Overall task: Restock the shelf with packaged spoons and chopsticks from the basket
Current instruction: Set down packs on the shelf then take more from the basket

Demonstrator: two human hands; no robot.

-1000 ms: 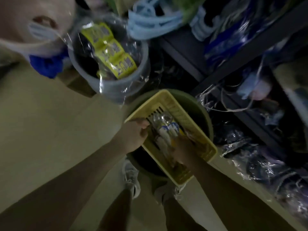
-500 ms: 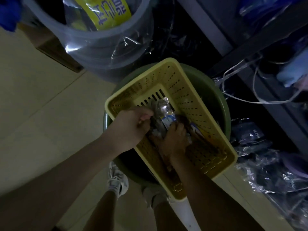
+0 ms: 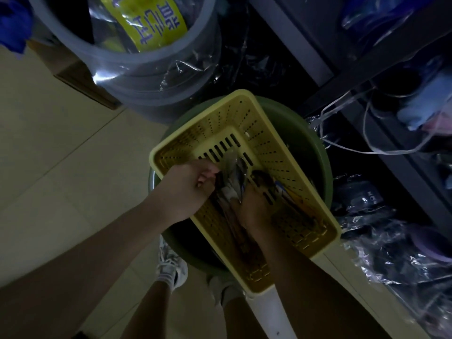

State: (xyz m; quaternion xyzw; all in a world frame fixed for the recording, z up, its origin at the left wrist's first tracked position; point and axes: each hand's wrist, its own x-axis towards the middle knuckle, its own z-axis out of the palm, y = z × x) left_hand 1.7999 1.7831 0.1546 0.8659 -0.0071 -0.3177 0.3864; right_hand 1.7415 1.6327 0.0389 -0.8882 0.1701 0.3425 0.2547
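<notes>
Both bare forearms reach down and forward into a yellow slotted basket (image 3: pixel 264 133) that rests tilted on the rim of a green tub (image 3: pixel 315 152). The left hand (image 3: pixel 188 189) is curled over, its fingers (image 3: pixel 208 178) pinched on the clear plastic packets of cutlery (image 3: pixel 233 182) lying in the basket's middle. The right hand (image 3: pixel 252 206), just beside it and in shadow, lies palm down on the same packets; whether its fingers grip them I cannot tell. The floor (image 3: pixel 61 155) is pale tile, with the person's sneakers (image 3: pixel 171 267) below the tub. A grey bucket (image 3: pixel 151 77) wrapped in clear film stands at the far left, and a dark shelf (image 3: pixel 371 59) of bagged goods runs along the right.
</notes>
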